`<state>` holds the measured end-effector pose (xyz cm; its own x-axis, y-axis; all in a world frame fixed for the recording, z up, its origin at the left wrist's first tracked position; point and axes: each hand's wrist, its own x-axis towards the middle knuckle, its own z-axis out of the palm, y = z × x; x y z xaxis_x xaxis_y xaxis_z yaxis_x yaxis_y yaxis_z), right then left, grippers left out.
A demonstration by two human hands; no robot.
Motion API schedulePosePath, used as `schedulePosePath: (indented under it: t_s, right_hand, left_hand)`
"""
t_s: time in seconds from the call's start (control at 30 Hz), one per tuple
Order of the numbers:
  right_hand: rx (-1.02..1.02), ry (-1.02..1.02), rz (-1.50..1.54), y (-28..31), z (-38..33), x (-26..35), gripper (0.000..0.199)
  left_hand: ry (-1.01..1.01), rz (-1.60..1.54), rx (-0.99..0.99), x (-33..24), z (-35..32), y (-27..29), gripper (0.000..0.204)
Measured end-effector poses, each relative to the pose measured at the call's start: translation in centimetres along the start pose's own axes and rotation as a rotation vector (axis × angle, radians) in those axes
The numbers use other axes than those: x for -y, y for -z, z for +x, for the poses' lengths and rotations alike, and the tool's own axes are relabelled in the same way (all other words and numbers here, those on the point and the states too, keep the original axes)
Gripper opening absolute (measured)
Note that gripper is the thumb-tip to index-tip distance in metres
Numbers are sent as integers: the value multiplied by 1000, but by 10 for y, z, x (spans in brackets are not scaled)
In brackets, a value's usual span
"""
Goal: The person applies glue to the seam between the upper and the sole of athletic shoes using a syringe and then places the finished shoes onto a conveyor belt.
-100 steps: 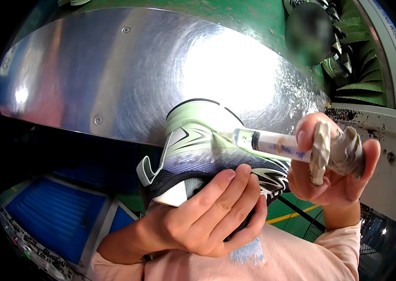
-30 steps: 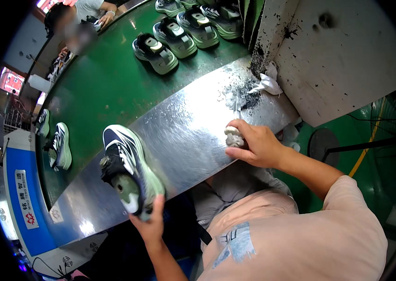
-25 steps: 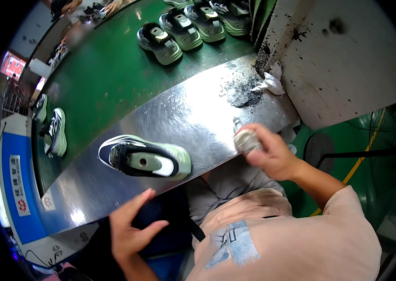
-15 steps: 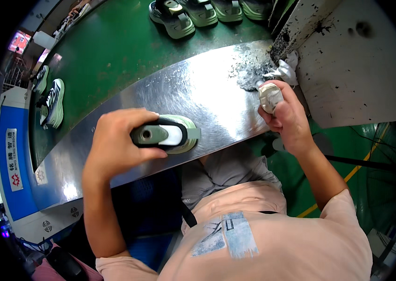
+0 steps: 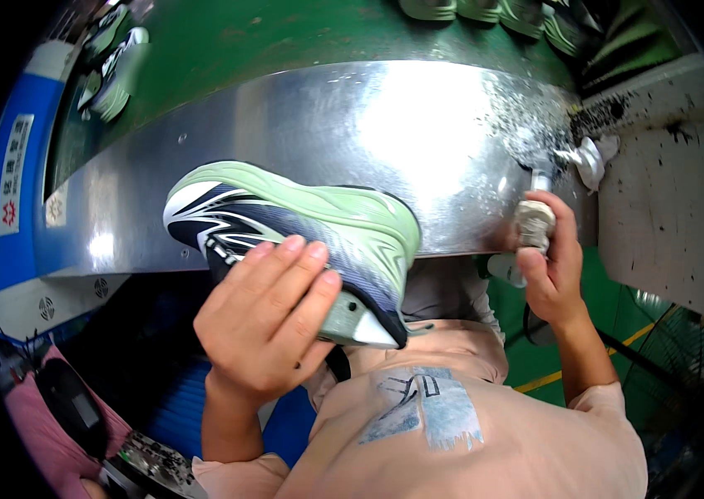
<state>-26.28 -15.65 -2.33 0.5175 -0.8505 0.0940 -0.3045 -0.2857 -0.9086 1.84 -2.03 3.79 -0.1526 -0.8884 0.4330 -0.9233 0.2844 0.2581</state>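
Note:
My left hand [image 5: 264, 320] is closed round the upper of a sneaker [image 5: 310, 216] and holds it rolled on its side above the steel tabletop edge. The sneaker has a pale green sole, now turned to the far side, and a dark blue, white and grey upper. A grey-green shoe last [image 5: 343, 316] fills its opening. To the right, my right hand [image 5: 558, 266] grips a hand tool [image 5: 535, 223] with a lumpy, wrapped, off-white handle. The tool's pale narrow end points away toward a dark-smeared patch of the steel; its tip is hard to make out.
A crumpled white cloth [image 5: 591, 162] lies by the speckled grey panel [image 5: 668, 200] at right. Several sneakers [image 5: 476, 10] stand on the green conveyor belt [image 5: 285, 37] at the back; more sneakers [image 5: 115, 75] are at far left. A fan [image 5: 684, 358] stands lower right.
My left hand has turned the sneaker from upright onto its side, sole facing away. My right hand still grips the tool, now more upright in view. The whole view has shifted.

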Motion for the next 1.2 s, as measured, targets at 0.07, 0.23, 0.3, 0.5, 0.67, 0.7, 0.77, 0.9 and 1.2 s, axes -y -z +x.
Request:
schedulePosePath:
  t_s: [0.07,0.23,0.3,0.5,0.67,0.7,0.77,0.9,1.2]
  right_hand:
    - [33,-56,-104,4,2,3,53]
    - [49,-163,256,-3,15,40,50]
    - [187,-179,535,-10,42,70,63]
    - [658,-225,979,-75,111,146,70]
    - [847,-392,960,-124,135,162,74]
    - [855,-413,943,-131,138,163,75]
    - [870,-465,932,-144,143,166,75]
    - [902,-530,881,-163,150,168,74]
    - [907,-575,690,-179,159,176,76]
  left_hand:
    - [12,0,0,-3,-4,0,21]
    - [19,-27,-60,-6,-10,-10,11]
    - [-12,13,-125,-3,-19,-15,13]
    - [14,-75,-140,-1,-27,-13,14]
    - [39,-108,-219,-6,-37,-22,14]
    - [19,-106,-216,-5,-38,-22,15]
    - [-9,-90,-222,-3,-40,-24,16]
    - [-30,-49,-255,-1,-44,-27,18]
    - [-85,6,-295,1,-47,-31,24]
